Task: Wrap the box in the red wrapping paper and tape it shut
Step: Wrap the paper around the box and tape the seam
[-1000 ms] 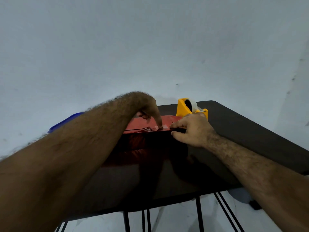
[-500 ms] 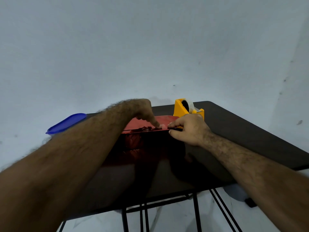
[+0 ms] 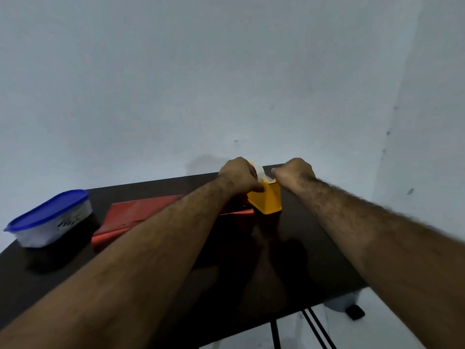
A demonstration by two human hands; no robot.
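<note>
- Hands both off the red-wrapped box [image 3: 141,212] now; half a second ago pressing tape along its near top edge, now up at the yellow tape dispenser [image 3: 266,199].
- Left hand [image 3: 239,176] curled around the dispenser's left side and top, thumb against the yellow body; gripping it.
- Right hand [image 3: 293,172] clenched just right of the dispenser, fingertips pinching the free end of the white tape [image 3: 263,173] drawn off the roll.
- Box lying flat on the dark table [image 3: 314,248], left of the dispenser, right end touching or just beside it; middle hidden under the left forearm. Tape on the seam not readable from here.
- Head view swung left since the earlier frame: white tub with blue lid [image 3: 50,217] now fully in sight at the table's left edge, near the box but apart from it; before, only the lid's rim showing.
- Dispenser near the table's far edge, close to the wall [image 3: 226,71]; little room behind it.
- Table's right edge running diagonally just right of the right forearm; floor and black table legs [image 3: 317,328] showing beyond the near right corner, a grey object on the floor there, too dim to identify.
- Broad bare stretch of tabletop between the two forearms, toward the near edge; reflections of arms and dispenser on it.
</note>
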